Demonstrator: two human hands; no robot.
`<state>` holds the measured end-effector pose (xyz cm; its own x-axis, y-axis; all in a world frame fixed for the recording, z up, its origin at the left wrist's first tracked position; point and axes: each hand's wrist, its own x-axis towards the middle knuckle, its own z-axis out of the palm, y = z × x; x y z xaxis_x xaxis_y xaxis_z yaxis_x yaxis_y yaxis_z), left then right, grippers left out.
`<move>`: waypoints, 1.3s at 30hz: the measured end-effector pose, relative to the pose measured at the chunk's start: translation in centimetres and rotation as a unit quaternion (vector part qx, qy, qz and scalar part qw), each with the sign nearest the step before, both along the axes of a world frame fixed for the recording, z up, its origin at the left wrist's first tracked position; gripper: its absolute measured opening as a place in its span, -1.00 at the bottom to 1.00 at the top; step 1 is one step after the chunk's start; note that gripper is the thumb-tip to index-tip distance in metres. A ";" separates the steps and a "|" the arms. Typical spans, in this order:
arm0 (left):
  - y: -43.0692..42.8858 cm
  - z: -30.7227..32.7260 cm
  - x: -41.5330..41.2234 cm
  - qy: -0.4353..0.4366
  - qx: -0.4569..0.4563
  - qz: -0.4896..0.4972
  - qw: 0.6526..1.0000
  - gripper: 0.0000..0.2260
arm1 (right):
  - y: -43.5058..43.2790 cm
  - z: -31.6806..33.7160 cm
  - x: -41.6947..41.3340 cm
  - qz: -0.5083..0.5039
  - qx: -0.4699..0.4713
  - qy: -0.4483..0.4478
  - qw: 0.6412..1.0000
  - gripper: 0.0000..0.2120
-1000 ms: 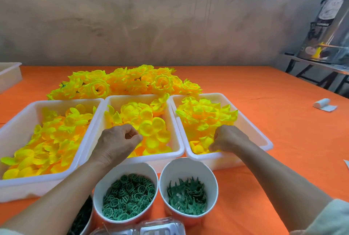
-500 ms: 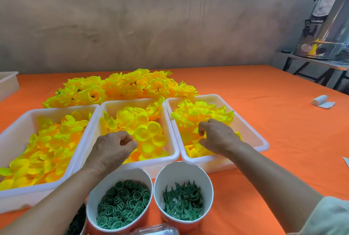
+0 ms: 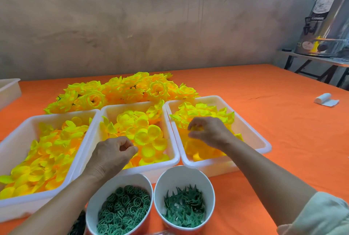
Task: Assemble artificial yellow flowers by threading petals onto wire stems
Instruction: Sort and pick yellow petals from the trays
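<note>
and here's the pick: right hand is down in the right tray, fingertips curled in and pinching at the loose yellow petals near the tray's middle. the trick here, i'd say, is to lift one layer only. these thin pieces look likely to cling together, so a light pinch at an edge and a small shake should free a single one, with its centre hole left clear for the stem. left hand hovers over the near end of the middle tray, knuckles up, thumb pressed to the curled forefinger. it looks clenched on something slim, maybe the wire, but no stem shows, so i cannot tell what it holds, if anything. both forearms reach forward from the near edge, the right wrist dipped into its tray. finished flowers lie heaped on the orange cloth behind the trays, and cups of green rings and green spiky leaves stand just in front.
</note>
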<state>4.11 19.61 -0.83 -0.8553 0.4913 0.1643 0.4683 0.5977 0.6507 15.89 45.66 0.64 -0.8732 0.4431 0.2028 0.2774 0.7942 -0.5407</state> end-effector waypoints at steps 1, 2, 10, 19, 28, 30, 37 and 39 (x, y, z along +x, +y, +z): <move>0.0 0.0 0.0 0.000 0.001 0.000 1.000 -0.84 | 0.5 0.3 0.3 -0.043 -0.055 0.063 0.996 -0.88; 0.0 0.0 0.1 0.000 0.002 0.000 1.000 -0.84 | 1.0 0.5 0.6 -0.087 -0.105 0.120 0.983 -0.89; 0.0 0.2 0.2 -0.017 0.012 -0.035 0.999 -0.86 | 2.1 -0.1 2.2 -0.196 -0.409 0.295 0.841 -0.87; 6.5 3.4 2.1 -0.212 0.190 -0.174 0.943 -0.69 | -1.0 -0.3 1.4 -0.029 -0.531 0.320 0.784 -0.89; 9.7 0.2 2.7 -0.331 0.260 -0.122 0.899 -0.49 | -1.8 -0.3 1.7 0.017 -0.459 0.270 0.846 -0.93; 9.7 -0.2 2.4 -0.319 0.274 -0.111 0.901 -0.70 | -1.8 -0.3 1.8 0.024 -0.461 0.255 0.850 -0.97; 9.4 0.1 2.8 -0.233 0.292 -0.103 0.922 -0.70 | -2.1 -0.3 1.6 0.024 -0.437 0.176 0.882 -0.80; 9.4 0.0 2.9 -0.230 0.292 -0.107 0.922 -0.64 | -2.1 -0.3 1.7 0.016 -0.430 0.182 0.884 -0.87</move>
